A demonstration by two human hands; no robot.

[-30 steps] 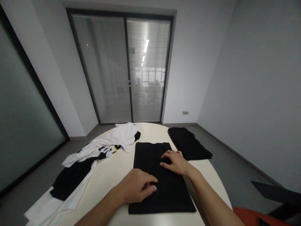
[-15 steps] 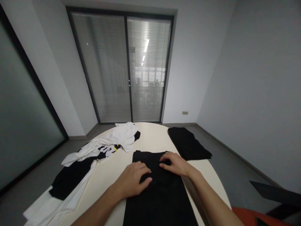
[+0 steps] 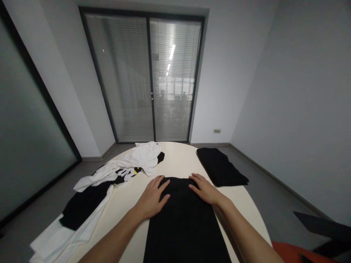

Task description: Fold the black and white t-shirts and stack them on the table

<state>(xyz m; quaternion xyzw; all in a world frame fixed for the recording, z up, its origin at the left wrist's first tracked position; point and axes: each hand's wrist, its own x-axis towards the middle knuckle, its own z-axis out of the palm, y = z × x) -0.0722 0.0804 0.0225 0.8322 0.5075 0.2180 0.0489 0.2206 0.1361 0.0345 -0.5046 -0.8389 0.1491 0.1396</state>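
Observation:
A black garment (image 3: 183, 223) lies flat on the table in front of me, a long strip running toward the bottom edge of the view; its exact kind is not clear. On its far left corner rests my left hand (image 3: 153, 197), fingers spread and pointing away from me. My right hand (image 3: 204, 189) lies on the far right corner, its fingers also stretched out over the cloth. Both palms face down, and neither hand grips the fabric. The near end of the garment is out of view.
A round cream table (image 3: 175, 160) carries everything. Along its left side lie loose white and black shirts (image 3: 139, 157), partly overlapping. A folded black garment (image 3: 221, 168) sits at the right edge. An orange chair (image 3: 287, 252) stands at the lower right.
My left hand has moved forward and left to the garment's far left corner, its fingers straightening. My right hand has flattened slightly at the right corner. The far edge looks smoother.

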